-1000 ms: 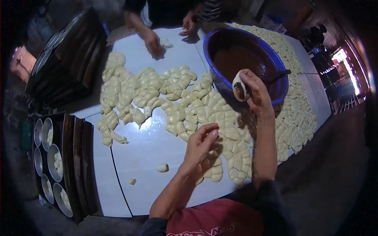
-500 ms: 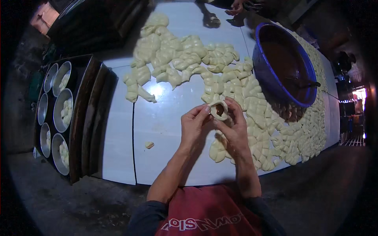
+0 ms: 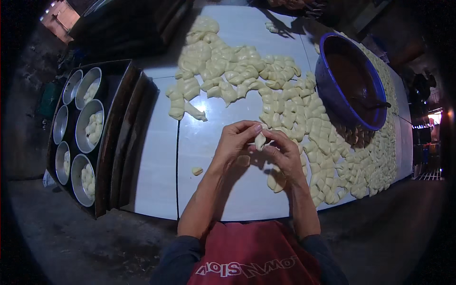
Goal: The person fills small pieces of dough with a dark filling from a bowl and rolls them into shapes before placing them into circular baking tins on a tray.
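Between both hands, above the white table [image 3: 204, 199], is a small piece of pale dough [image 3: 260, 141] with its edges drawn together. My left hand [image 3: 236, 142] pinches it from the left, the thumb close to its top. On the other side, the fingers and thumb of my right hand [image 3: 285, 154] are closed on it. No filling shows in it now. A flat dough piece [image 3: 242, 161] lies under my hands, and a small dough lump [image 3: 197, 171] rests left of them. Many flattened dough pieces [image 3: 289, 107] spread over the table, beyond and to the right.
A blue tub [image 3: 327, 85] of brown paste, with a dark handle [image 3: 380, 104] sticking out, stands among the dough at right. Left of the table, a dark tray [image 3: 102, 187] holds several round metal tins [image 3: 89, 126], some with dough balls inside. Another person's hand [image 3: 287, 4] appears at the far edge.
The dough was an open cup with brown filling showing. My fingers have folded its edges together, and the filling is out of sight. The whole view has shifted slightly.
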{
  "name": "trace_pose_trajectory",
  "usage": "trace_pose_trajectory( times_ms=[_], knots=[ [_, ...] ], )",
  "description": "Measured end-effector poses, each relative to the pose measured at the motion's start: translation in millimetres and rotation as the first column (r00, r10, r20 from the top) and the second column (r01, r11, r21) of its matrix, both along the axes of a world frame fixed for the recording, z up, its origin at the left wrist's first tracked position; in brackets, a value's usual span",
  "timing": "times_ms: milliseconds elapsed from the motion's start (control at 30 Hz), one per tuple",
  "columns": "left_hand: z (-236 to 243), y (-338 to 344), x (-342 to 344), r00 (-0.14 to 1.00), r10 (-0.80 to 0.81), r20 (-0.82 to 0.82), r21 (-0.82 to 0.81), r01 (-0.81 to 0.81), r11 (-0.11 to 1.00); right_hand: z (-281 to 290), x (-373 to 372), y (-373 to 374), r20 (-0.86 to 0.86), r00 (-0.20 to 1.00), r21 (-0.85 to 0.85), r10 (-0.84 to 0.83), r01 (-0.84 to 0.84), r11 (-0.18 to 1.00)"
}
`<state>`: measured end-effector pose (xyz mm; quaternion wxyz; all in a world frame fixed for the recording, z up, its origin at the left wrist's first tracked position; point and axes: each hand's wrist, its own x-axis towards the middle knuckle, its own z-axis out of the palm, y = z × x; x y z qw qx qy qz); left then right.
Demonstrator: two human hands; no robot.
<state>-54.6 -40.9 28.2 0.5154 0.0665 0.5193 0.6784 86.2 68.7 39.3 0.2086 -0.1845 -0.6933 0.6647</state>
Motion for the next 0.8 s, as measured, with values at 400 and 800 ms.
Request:
trace_pose_trajectory(
  times_ms=[400, 800],
  knots=[
    [2, -20, 19, 0.908, 0.053, -0.415, 0.113, -0.007, 0.994, -25, -16, -23, -0.241, 0.948, 0.188, -0.206, 0.254, 0.949],
    [3, -41, 10, 0.937, 0.06, -0.345, -0.045, -0.081, 0.996, 9, -7, -35, 0.024, 1.0, 0.408, 0.015, -0.024, 0.913]
  ],
)
